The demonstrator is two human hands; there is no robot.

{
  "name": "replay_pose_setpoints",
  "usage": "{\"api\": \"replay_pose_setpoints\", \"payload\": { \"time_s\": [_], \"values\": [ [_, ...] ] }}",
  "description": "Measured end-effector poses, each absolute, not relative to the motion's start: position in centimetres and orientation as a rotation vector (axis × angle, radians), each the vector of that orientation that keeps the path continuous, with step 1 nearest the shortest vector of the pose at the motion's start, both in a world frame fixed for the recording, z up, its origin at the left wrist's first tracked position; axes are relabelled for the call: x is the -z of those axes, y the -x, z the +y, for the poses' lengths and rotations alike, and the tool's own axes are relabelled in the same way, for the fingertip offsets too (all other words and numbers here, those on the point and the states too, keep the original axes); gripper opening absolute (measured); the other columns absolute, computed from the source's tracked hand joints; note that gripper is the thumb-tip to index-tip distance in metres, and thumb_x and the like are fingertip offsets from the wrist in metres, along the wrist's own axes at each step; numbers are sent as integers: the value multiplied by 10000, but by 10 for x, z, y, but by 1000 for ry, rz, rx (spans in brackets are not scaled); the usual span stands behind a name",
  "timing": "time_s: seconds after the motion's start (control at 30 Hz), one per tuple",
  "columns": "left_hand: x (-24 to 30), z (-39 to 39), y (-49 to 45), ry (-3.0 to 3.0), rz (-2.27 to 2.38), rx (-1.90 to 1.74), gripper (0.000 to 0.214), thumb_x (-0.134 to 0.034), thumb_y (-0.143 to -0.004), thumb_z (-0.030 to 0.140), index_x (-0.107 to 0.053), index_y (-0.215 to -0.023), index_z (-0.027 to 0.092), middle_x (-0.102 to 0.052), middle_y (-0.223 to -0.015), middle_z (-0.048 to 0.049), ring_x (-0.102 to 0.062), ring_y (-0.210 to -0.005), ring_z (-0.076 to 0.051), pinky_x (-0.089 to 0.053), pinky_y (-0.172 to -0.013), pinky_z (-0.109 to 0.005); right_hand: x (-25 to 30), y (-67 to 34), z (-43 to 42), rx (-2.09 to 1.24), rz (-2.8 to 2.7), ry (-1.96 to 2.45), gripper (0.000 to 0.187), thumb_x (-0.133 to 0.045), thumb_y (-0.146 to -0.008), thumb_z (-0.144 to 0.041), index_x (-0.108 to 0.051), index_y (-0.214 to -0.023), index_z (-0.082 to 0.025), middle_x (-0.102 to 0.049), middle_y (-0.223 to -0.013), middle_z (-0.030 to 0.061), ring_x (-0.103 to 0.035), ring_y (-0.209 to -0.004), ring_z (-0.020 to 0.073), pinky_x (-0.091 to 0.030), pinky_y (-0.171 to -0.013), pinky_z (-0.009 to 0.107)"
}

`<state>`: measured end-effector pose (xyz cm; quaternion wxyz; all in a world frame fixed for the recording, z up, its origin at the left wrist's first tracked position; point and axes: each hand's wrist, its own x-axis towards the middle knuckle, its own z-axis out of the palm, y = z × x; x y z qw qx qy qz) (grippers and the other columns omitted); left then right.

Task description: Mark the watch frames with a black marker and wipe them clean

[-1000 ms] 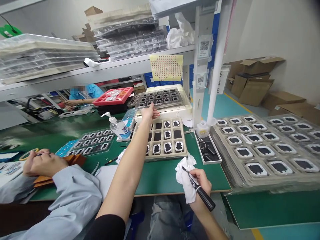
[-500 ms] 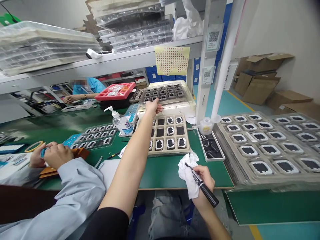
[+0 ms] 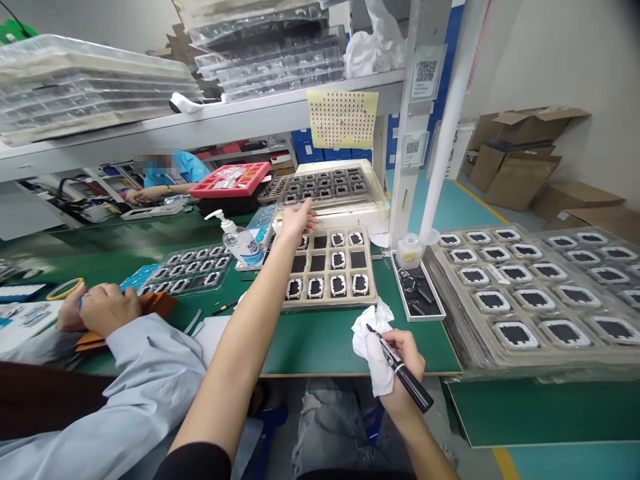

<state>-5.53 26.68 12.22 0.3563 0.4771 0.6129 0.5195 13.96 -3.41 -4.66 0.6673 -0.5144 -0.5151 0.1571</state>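
Observation:
My left hand (image 3: 298,220) reaches over the back of a beige tray (image 3: 327,305), just in front of a clear tray of dark frame-like parts (image 3: 325,181). Its thumb and fingers look apart, and nothing shows between them. White-rimmed parts (image 3: 338,285) with dark centres sit in several of the beige tray's pockets; other pockets show only a dark bottom. Near the table's front edge, my right hand (image 3: 407,357) is closed around a black marker pen (image 3: 403,373), its tip pointing up and left. A crumpled white tissue (image 3: 375,340) is held in the same hand.
Right of the beige tray stands a white box of black pieces (image 3: 423,313) with a small bottle (image 3: 409,252). Stacked trays (image 3: 483,333) fill the right side. A pump bottle (image 3: 243,243) is at left, beside a co-worker's hands (image 3: 107,308). A post (image 3: 415,133) rises behind.
My left hand has drawn back a little from the clear tray, towards me and to the left. My right hand keeps its hold on the marker pen and tissue.

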Motion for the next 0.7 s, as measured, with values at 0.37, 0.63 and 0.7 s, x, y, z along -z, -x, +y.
{"api": "replay_pose_setpoints", "payload": {
  "time_s": [0.37, 0.63, 0.7],
  "values": [
    [-57, 89, 166, -1605, 2036, -1327, 98, -795, -835, 345, -818, -804, 255, -707, -762, -51, -634, -730, -247, -501, -762, -348, 36, -141, -37, -432, -1072, 1209, 234, -879, -916, -394, -759, -1012, -217, -804, -846, 27, -765, -687, 192, -617, -631, 272],
    [-58, 87, 181, -1797, 1932, -968, 253, -870, -733, 307, -842, -982, 269, -651, -837, -11, -606, -788, -244, -468, -826, -359, 36, -146, -33, -461, -1128, 1217, 265, -915, -883, -377, -793, -1054, -215, -830, -884, 40, -804, -722, 207, -653, -664, 287],
    [-59, 93, 183, -1770, 1942, -948, 287, -911, -683, 268, -800, -948, 253, -655, -825, -5, -596, -795, -247, -461, -822, -354, 38, -146, -33, -467, -1116, 1224, 282, -921, -879, -380, -790, -1061, -208, -832, -886, 48, -808, -725, 218, -657, -662, 304]
  ]
}}
